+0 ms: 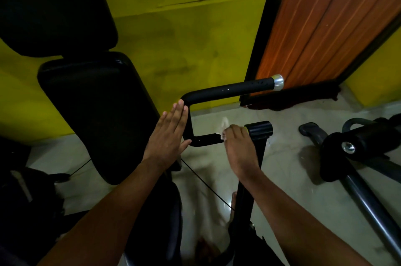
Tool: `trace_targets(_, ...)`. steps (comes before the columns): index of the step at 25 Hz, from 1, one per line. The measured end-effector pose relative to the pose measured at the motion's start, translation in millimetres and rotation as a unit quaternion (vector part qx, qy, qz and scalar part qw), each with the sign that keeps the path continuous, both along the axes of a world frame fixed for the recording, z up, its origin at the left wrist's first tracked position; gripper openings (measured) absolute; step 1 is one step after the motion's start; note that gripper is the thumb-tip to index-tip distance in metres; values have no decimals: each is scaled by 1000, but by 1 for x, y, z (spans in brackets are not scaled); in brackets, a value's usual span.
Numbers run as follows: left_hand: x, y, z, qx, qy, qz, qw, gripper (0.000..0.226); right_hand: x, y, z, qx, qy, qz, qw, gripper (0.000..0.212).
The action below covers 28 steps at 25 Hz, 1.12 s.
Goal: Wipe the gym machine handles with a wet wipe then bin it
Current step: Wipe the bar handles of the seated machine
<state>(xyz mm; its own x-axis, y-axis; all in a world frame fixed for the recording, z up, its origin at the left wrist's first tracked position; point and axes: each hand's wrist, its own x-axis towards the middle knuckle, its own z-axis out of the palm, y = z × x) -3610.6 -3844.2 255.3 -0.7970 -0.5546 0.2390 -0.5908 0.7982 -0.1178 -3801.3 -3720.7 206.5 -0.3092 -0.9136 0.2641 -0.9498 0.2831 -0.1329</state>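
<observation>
A black bent machine handle (pixel 230 89) with a silver end cap reaches out to the right, then drops down and turns into a short lower bar (pixel 205 139). My right hand (pixel 237 146) is closed around a white wet wipe (pixel 224 125), pressing it on the lower bar next to a black cylindrical pivot (pixel 259 129). My left hand (pixel 171 135) is flat with fingers straight, its palm against the vertical part of the handle.
Black back pads (pixel 91 109) of the machine rise on the left. A yellow wall (pixel 184 38) is behind, an orange door (pixel 325 27) at right. Another machine's black arm (pixel 355 148) lies on the tiled floor at right. A thin cable (pixel 204 183) hangs below the handle.
</observation>
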Motion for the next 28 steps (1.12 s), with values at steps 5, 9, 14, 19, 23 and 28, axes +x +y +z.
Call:
trace_targets(5,3,-6,14,19,15,-20,1000,102,4,8,16,-62,-165,-100,979,20)
trace_targets(9,2,-22,37,69,75,-34,994,82,46,-10,37,-223,-390,-67,891,22)
trace_targets(14,1,-66,68,29,-4,-161,986,60,93,-51,69,-338,-451,-65,823,27)
trace_targets(19,-16,-97,103,5,-107,-280,954,57,108,-68,47,-375,-377,-34,846,27)
trace_targets(23,-23,-107,112,1,-153,-312,938,55,105,-74,40,-347,-296,0,890,27)
trace_targets(28,-20,-100,103,28,-160,-261,952,59,100,-70,13,-290,-194,44,936,24)
